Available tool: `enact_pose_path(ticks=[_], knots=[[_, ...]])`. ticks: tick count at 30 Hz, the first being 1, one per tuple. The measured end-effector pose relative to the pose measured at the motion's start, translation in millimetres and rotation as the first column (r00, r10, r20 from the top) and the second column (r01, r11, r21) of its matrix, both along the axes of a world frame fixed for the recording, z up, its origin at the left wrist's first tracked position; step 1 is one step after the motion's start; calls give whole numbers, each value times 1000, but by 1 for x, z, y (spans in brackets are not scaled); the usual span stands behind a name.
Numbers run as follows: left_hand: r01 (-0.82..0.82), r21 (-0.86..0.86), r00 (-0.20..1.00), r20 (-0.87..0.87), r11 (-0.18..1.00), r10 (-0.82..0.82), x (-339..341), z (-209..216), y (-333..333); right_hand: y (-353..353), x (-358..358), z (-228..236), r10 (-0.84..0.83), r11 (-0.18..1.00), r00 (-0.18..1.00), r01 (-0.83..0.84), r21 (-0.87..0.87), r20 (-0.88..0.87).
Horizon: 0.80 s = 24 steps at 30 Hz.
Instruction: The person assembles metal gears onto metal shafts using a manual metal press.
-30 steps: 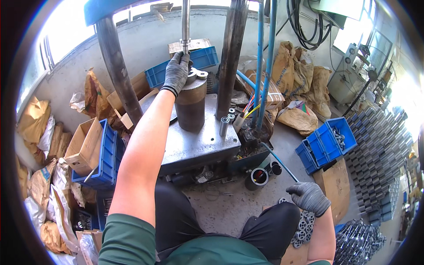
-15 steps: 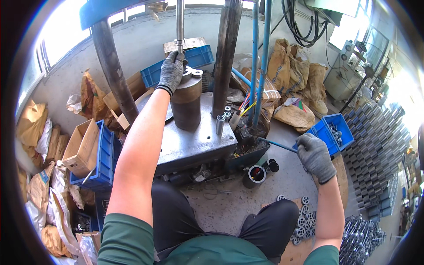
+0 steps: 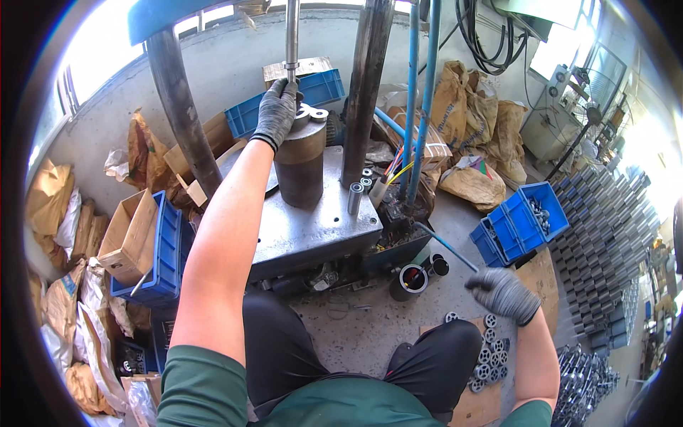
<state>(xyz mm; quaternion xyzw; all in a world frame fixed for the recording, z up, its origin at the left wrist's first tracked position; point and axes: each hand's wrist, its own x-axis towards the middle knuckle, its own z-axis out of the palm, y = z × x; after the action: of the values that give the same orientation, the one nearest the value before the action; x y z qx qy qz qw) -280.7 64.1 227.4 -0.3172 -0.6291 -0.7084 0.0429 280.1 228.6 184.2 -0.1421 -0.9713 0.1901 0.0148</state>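
Note:
My left hand (image 3: 277, 112), in a grey knit glove, is closed at the top of a dark steel cylinder (image 3: 299, 174), just under a shiny vertical press rod (image 3: 292, 43). Its fingers hide whatever they hold. Beside them, small pale metal pieces with round holes (image 3: 318, 114) rest on the cylinder's top. The cylinder stands upright on a steel press table (image 3: 306, 238). At the right, my gloved right hand (image 3: 504, 294) is closed round the end of a blue lever (image 3: 448, 247), which slants down from the machine's side.
Small metal tubes (image 3: 354, 198) stand at the table's right corner. Blue bins (image 3: 523, 220) and stacked metal tubes (image 3: 605, 249) are at the right. Spoked metal discs (image 3: 487, 356) lie by my knee. Dark steel columns (image 3: 183, 107) flank the press. A cardboard box (image 3: 130, 235) stands at the left.
My right hand has moved down toward me, and the blue lever now slants more steeply. My left hand stays nearly in place at the cylinder's top.

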Motion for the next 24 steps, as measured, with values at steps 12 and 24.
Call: enact_pose_path(ticks=[12, 24], knots=[[12, 18, 1000, 5, 1000, -12, -7, -3, 5, 80, -155, 83, -87, 768, 686, 508, 389, -723], [1, 15, 1000, 9, 1000, -2, -12, -5, 3, 5, -8, -7, 149, 989, 987, -149, 1, 55]])
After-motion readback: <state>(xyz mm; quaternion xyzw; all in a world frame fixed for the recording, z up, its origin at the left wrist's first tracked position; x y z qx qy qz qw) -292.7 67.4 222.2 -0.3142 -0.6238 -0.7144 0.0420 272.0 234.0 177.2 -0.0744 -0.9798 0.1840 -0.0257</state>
